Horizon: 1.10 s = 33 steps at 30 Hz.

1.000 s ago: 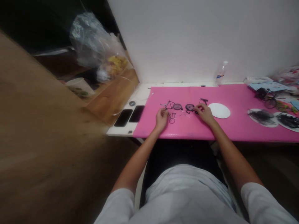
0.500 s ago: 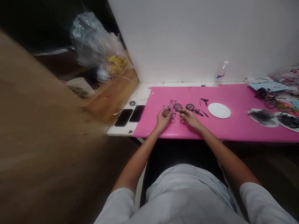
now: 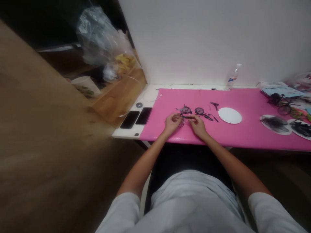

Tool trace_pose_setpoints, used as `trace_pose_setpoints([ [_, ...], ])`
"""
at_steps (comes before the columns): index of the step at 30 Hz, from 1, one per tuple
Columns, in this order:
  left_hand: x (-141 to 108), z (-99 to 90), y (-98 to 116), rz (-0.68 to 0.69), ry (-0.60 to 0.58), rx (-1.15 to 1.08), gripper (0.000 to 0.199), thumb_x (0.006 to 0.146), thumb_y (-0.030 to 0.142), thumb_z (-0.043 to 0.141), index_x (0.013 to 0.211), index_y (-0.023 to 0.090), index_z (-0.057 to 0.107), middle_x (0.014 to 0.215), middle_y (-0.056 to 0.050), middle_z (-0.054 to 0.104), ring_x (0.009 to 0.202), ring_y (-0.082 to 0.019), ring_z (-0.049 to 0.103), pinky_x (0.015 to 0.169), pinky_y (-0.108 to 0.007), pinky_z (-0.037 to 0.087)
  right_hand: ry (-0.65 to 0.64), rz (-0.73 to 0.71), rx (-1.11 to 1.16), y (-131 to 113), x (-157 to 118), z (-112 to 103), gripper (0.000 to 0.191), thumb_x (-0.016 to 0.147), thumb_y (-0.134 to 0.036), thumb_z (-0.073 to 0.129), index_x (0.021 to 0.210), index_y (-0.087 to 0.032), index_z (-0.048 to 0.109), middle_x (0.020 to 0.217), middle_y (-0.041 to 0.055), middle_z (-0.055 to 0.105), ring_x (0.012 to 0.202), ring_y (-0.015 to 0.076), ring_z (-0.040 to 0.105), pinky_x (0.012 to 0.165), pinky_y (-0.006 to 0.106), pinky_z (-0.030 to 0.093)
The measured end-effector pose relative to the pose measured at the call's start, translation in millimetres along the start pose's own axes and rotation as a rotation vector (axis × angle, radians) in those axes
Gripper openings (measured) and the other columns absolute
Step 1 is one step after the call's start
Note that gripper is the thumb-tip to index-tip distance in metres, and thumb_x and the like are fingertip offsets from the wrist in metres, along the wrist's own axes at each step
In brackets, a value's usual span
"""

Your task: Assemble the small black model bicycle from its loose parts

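Pinching a slim black rod-like part (image 3: 187,117) over a glossy pink sheet (image 3: 243,137)

In the head view, two bare hands meet near the front edge of the white table (image 3: 126,132). The right hand (image 3: 198,126) has thumb and fingers closed on the right end of the slim black rod-like part, which lies level in the gap between the hands. The left hand (image 3: 173,123) is curled at the other end, fingertips drawn together; whether it grips this piece or another, I cannot tell.

Just behind the fingers sits a small dark spoked wheel (image 3: 187,109), and beside it a second black spoked wheel (image 3: 199,111). Farther right lie a black T-shaped piece (image 3: 215,105), a black elongated piece (image 3: 208,117) and a straight black stick (image 3: 215,119), near a round white plate (image 3: 229,115).

Against the wall stands a clear plastic bottle (image 3: 234,72); its label (image 3: 232,79) shows blue and orange, the lettering too small to read. Pale blue printed packaging (image 3: 290,90) at far right is equally illegible, behind a black miniature bicycle (image 3: 283,105). Left of the sheet, two black rectangular phones (image 3: 130,119) lie dark-screened side by side.
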<state>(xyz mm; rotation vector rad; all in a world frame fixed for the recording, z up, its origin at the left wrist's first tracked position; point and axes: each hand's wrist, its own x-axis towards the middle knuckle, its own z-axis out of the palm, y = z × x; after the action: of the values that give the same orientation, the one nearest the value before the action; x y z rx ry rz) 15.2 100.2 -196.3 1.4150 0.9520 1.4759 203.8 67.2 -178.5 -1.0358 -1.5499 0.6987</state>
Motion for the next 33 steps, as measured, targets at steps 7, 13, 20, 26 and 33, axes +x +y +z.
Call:
trace_pose_setpoints([
  [7,-3,0.2,5,0.009,-0.044,0.008,0.041,0.082,0.042,0.085,0.11,0.014,0.072,0.092,-0.01,0.078,0.074,-0.017,0.074,0.068,-0.028,0.06,0.001,-0.014,-0.069,-5,-3,0,0.029,0.098,-0.045,0.065,0.116,-0.027,0.078,0.123,0.0086,0.075,0.104,0.0271,0.069,0.09,0.044,0.056],
  [13,-8,2.2,12,0.073,-0.063,0.165,0.036,0.088,0.038,0.08,0.117,0.016,0.074,0.086,-0.007,0.076,0.072,-0.015,0.071,0.065,-0.025,0.057,0.041,0.017,-0.078,-6,-3,1,0.033,0.096,-0.048,0.067,0.117,-0.024,0.075,0.118,0.0091,0.076,0.1,0.0257,0.069,0.087,0.041,0.056],
  [20,-10,2.1,10,0.103,-0.046,0.251,0.032,0.088,0.036,0.08,0.115,0.018,0.075,0.085,-0.006,0.077,0.071,-0.015,0.07,0.066,-0.026,0.056,0.095,0.015,-0.067,-10,-4,2,0.034,0.092,-0.051,0.071,0.109,-0.022,0.072,0.114,0.0103,0.075,0.102,0.026,0.069,0.086,0.039,0.055],
  [26,-12,0.5,10,0.14,-0.084,0.311,0.025,0.09,0.033,0.077,0.111,0.02,0.075,0.086,-0.006,0.077,0.073,-0.017,0.072,0.069,-0.029,0.058,0.07,0.028,-0.099,-8,-5,0,0.034,0.089,-0.053,0.077,0.104,-0.023,0.078,0.108,0.0097,0.077,0.094,0.0262,0.069,0.087,0.042,0.055],
  [33,-14,1.0,13,0.158,-0.107,0.328,0.021,0.091,0.032,0.076,0.109,0.02,0.074,0.086,-0.005,0.077,0.074,-0.017,0.073,0.07,-0.03,0.059,0.05,0.083,0.007,-7,-6,1,0.032,0.086,-0.049,0.078,0.106,-0.023,0.079,0.114,0.0095,0.078,0.098,0.0275,0.072,0.09,0.043,0.056],
])
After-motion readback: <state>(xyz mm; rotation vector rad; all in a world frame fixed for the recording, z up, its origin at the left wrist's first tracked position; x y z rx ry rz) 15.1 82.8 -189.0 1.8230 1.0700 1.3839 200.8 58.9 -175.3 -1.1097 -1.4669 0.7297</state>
